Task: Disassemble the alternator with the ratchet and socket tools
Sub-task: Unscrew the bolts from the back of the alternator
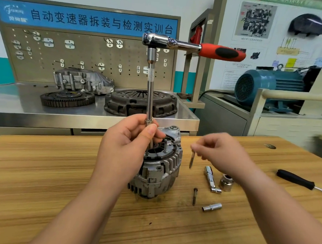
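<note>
Wooden table (45,172), steel bench (20,102), pegboard (86,55)

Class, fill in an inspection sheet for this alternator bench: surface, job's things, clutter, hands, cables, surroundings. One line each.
Surface: wooden table, bare grain showing.
Job's things: alternator upright on the table; red-handled ratchet atop a long extension bar standing in its top.
Clutter: loose bolt, small socket, large socket, short adaptor bar and black-handled screwdriver lie right of the alternator.
Hands: left hand grips the extension bar low down; right hand pinches what looks like a long bolt.
Cables: one black cable near the blue motor, off the table.
Surroundings: steel bench behind carries flywheel, clutch cover and housing; pegboard above.
</note>
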{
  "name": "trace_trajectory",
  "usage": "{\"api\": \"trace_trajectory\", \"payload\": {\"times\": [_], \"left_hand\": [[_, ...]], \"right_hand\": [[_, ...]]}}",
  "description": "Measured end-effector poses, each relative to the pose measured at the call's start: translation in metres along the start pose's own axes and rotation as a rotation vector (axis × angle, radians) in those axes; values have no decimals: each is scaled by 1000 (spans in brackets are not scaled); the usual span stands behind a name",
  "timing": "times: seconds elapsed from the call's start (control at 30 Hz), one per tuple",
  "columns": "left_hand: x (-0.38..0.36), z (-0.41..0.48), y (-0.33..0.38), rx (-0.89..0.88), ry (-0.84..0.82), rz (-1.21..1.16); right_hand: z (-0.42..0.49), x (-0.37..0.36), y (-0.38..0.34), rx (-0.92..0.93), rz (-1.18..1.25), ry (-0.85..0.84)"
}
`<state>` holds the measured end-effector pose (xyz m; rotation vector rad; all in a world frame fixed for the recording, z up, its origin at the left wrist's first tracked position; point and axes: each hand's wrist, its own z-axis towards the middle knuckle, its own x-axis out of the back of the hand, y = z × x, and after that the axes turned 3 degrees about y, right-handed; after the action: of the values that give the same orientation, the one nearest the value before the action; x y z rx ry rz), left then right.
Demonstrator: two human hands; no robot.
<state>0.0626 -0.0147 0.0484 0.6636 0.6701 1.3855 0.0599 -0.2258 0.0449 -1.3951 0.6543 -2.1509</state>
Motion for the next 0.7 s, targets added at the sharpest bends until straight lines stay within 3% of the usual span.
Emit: {"api": "trace_trajectory", "payload": {"times": [0.1,0.3,0.57,0.7], "left_hand": [[-1,0,-1,1,-2,17],[-1,0,1,11,4,36],[-1,1,-3,34,-23,30],[2,2,-3,52,-14,13]], "right_hand": [[3,-14,36,-193,-219,-230],[2,-40,71,-301,-424,-291],[-4,-48,78,-254,-587,-284],[3,-41,71,-170,-368,-108]]}}
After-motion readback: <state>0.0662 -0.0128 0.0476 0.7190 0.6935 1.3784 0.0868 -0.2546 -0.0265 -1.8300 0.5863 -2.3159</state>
